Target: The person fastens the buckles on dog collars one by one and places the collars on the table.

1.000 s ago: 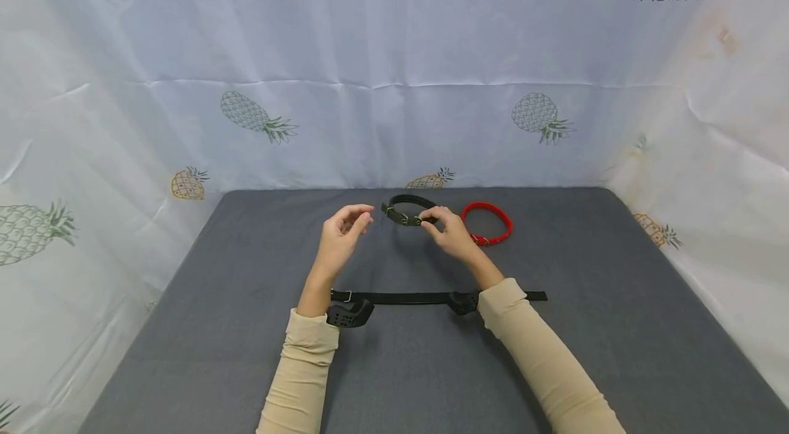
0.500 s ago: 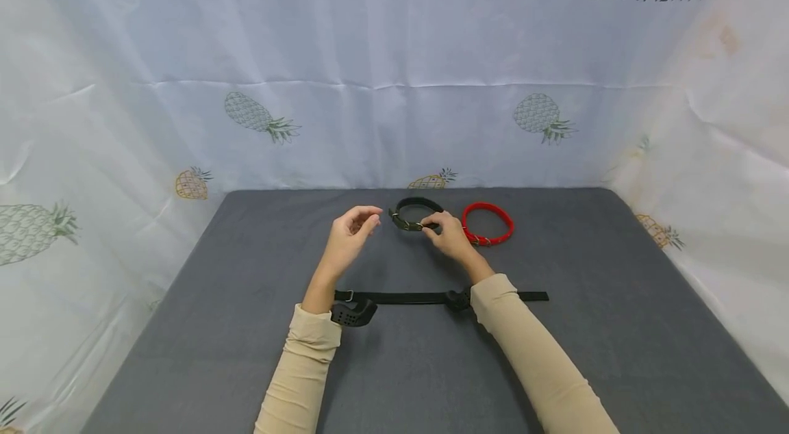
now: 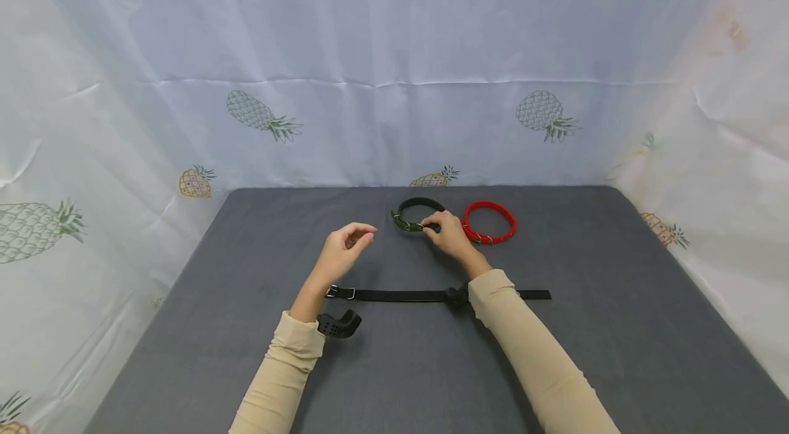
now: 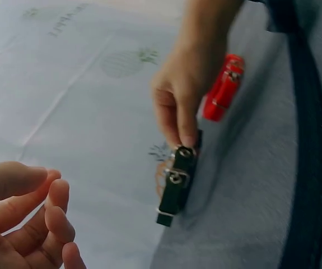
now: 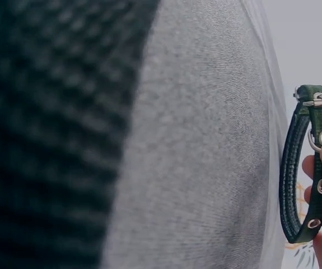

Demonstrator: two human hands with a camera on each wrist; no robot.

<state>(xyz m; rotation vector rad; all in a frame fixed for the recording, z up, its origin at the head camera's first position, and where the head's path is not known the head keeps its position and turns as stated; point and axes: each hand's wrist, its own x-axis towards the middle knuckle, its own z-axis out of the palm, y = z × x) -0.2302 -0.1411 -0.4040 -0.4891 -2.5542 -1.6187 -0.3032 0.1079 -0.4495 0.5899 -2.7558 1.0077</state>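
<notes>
A dark green dog collar [image 3: 405, 224], buckled into a loop, stands at the back of the table. Thumb and fingers of my right hand [image 3: 451, 235] pinch its band near the metal D-ring. In the right wrist view the collar [image 5: 321, 123] shows its buckle and metal eyelets. Just to its right lies a red dog collar [image 3: 487, 239], also closed in a loop. My left hand [image 3: 342, 250] hovers left of the green collar, fingers loosely bent and holding nothing.
A long black collar [image 3: 394, 296] with a buckle at its left end lies stretched across the table [image 3: 394, 365] in front, partly beneath the right forearm. A pineapple-print curtain [image 3: 394, 133] rises behind and at both sides.
My right hand has brought the green collar slightly right and down, close beside the red one. The left hand followed rightward, then drew back toward the front. The black collar stays put.
</notes>
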